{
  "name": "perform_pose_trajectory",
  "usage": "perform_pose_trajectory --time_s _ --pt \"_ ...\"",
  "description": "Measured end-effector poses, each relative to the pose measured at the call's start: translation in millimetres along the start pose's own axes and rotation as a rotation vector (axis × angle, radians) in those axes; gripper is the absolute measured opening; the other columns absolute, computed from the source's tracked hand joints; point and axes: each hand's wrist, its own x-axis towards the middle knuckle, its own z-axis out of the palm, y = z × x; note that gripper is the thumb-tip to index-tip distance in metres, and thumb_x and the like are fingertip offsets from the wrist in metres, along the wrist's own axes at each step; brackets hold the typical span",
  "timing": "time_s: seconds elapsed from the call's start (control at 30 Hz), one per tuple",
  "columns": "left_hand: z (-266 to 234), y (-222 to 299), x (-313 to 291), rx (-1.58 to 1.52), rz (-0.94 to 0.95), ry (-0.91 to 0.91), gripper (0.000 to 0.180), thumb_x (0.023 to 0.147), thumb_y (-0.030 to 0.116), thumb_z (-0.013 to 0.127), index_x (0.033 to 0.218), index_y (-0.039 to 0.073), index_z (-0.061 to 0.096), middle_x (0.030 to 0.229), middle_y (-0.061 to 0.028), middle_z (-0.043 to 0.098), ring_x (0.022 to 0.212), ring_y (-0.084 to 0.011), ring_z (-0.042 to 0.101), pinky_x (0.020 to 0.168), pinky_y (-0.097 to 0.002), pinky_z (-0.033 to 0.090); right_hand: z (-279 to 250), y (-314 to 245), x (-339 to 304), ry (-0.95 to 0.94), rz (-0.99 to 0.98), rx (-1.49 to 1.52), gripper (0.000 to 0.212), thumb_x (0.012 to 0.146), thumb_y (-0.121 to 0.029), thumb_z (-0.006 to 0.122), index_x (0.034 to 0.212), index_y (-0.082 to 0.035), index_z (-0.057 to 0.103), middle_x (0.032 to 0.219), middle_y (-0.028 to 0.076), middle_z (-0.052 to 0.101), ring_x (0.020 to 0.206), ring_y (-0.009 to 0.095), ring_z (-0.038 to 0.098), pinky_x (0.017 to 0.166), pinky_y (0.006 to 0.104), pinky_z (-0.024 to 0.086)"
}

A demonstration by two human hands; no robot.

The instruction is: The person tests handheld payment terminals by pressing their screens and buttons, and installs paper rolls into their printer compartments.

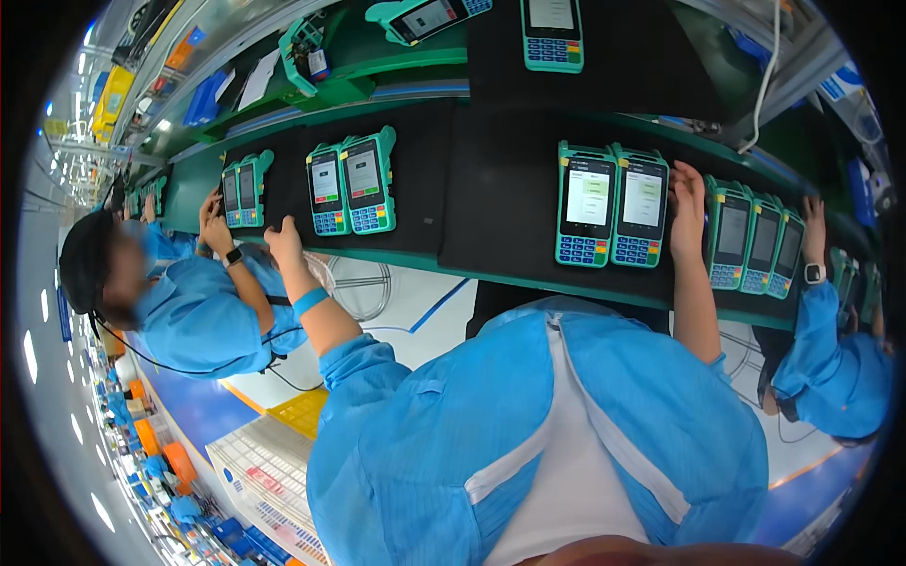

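Two teal payment terminals with lit white screens, a left one (584,204) and a right one (641,206), stand side by side on the black mat in front of me. My right hand (688,209) is at the right one's outer edge, fingers extended along its side and seemingly touching it. Further left lies another pair of terminals, one (327,192) beside the other (366,186), screens lit. My left hand (285,241) is just left of and below that pair, apart from it; thumb and finger are spread, with nothing visible between them.
A co-worker's hand (215,224) on the left is beside two terminals (240,193). Another worker's hand (813,226) on the right is by three terminals (758,240). A terminal (553,33) lies on the upper shelf, with a white cable (769,80) hanging at right.
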Motion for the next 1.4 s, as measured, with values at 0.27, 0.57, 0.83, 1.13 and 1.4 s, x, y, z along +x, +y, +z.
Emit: perform_pose_trajectory --time_s 0.27,0.57,0.83,1.13,1.4 --pt "7.5 0.3 32.1 -0.593 -0.175 0.036 0.045 0.071 0.023 0.067 0.098 -0.012 0.057 0.095 -0.0165 0.062 0.076 -0.0232 0.059 0.066 -0.0327 0.050 -4.7 -6.4 6.1 -0.044 0.011 0.088 0.032 0.094 -0.015 0.043 0.125 -0.006 0.046 0.110 0.008 0.054 0.104 0.017 0.050 0.091 0.0292 0.038" --pt "-45.7 12.8 75.2 -0.384 -0.321 -0.502 0.034 0.085 0.045 0.058 0.090 0.012 0.062 0.073 0.0006 0.062 0.056 -0.0153 0.054 0.045 -0.0275 0.038 5.0 -14.2 3.0 -0.010 -0.081 0.075 0.034 0.091 -0.008 0.048 0.125 -0.003 0.045 0.114 0.011 0.053 0.110 0.018 0.049 0.096 0.0314 0.037" --pt "5.8 33.9 126.2 0.214 0.370 -0.409 0.058 0.083 0.050 0.057 0.107 -0.003 0.061 0.097 -0.0165 0.063 0.093 -0.0278 0.059 0.082 -0.0370 0.043 88.5 -102.7 -38.1 -0.516 -0.638 -0.324 0.029 0.077 -0.007 0.060 0.106 -0.001 0.058 0.108 0.016 0.058 0.105 0.030 0.056 0.092 0.0392 0.045" --pt "52.8 49.4 52.2 0.462 0.358 -0.035 0.066 0.087 0.060 0.043 0.124 0.007 0.055 0.119 -0.0211 0.059 0.110 -0.0387 0.056 0.091 -0.0456 0.045 227.9 -12.1 -74.5 -0.809 -0.734 -0.948 0.079 0.081 -0.044 0.062 0.141 -0.001 0.033 0.143 0.032 0.027 0.136 0.045 0.021 0.110 0.0556 0.017" --pt "23.5 72.8 60.2 0.384 0.524 0.089 0.062 0.086 0.058 0.051 0.116 0.004 0.060 0.113 -0.0196 0.063 0.104 -0.0374 0.059 0.087 -0.0429 0.046 237.5 0.5 -79.3 -0.774 -0.901 -1.096 0.070 0.089 -0.044 0.053 0.135 0.006 0.038 0.134 0.036 0.039 0.127 0.053 0.035 0.104 0.0571 0.030"
